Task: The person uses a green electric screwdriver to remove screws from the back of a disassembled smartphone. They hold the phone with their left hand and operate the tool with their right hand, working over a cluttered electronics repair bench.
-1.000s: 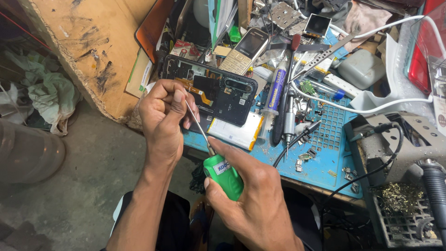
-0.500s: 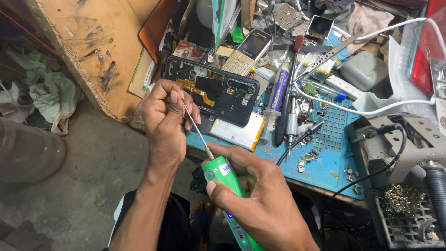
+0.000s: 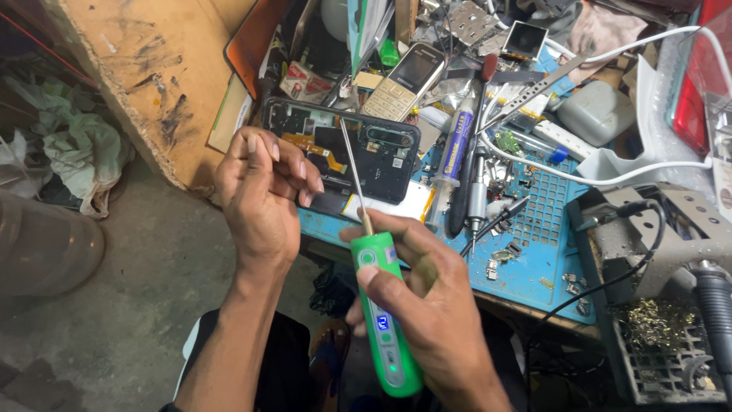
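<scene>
Left hand [image 3: 263,194] drawn off the tip, fingers loosely curled, pinching nothing; right hand [image 3: 427,305] grip wrapped round green soldering iron [image 3: 385,313]

Right grip [image 3: 427,320] wraps a glossy green plastic soldering iron [image 3: 385,320] w/ thin bare-metal tip. Just beyond the tip: opened phone [image 3: 343,149], matt black plastic frame. Beside it, blue rubbery-looking matt mat [image 3: 534,259]. Left of left grip [image 3: 263,194]: rough, stained wood board [image 3: 149,69].
</scene>
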